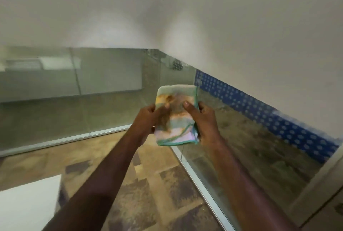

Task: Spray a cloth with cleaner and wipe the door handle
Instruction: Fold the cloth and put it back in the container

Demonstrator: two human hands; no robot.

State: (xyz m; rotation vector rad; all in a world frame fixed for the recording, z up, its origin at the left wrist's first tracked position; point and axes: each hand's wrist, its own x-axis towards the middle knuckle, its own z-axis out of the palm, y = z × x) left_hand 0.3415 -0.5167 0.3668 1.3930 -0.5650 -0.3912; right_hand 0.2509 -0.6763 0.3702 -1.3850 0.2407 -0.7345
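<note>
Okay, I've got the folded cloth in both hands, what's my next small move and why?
Probably free one hand for the cleaner. Both the left hand and right hand grip the folded pastel striped cloth, and no spray bottle or door handle is in view, so spraying can't start yet.

glass walls ahead and right, floor open

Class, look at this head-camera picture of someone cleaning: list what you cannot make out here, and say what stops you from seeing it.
- Door handle and cleaner: neither is in the head view.
- Cloth: whether it is damp cannot be told; the picture is blurred, and the left hand and right hand cover its sides.
- Fingers behind the cloth: hidden by the cloth itself.
- Room behind the glass wall: hazy with reflections.
- White surface: cut off at the lower left edge.
</note>
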